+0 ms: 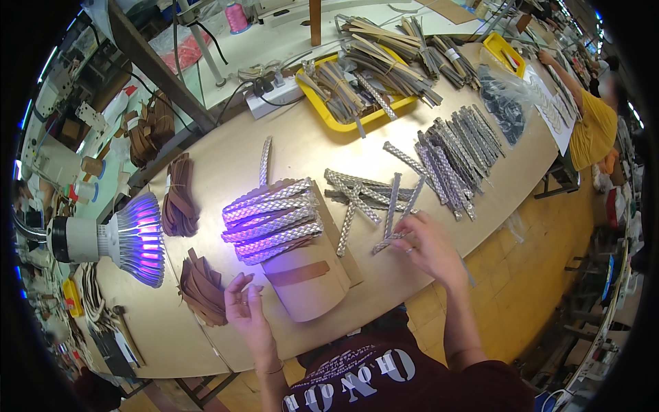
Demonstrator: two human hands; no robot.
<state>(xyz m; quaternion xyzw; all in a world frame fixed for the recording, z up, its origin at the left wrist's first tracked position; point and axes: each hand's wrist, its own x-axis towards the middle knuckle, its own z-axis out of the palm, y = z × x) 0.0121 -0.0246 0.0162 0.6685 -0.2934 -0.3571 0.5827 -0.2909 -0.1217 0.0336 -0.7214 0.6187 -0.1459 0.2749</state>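
Braided strip [382, 244], short and grey, is at the fingers of your right hand [427, 248], on the near side of the table [213, 158], to the right of the cardboard piece [307, 301]. Your right thumb and forefinger are narrow, pinched on its right end. Your left hand [248, 314] is just beside the near left edge of the cardboard, its fingers loosely bent with a small gap to the thumb, and you hold nothing visible in it. Silver braids [274, 218] lie side by side across the far part of the cardboard, tinted purple; a brown band [296, 273] crosses it nearer you. To the left stands a glowing lamp [142, 240], with brown strips [200, 285] near your left hand. Loose braids [348, 218] lie beyond your right hand, and a yellow tray [343, 128] sits at the far side.
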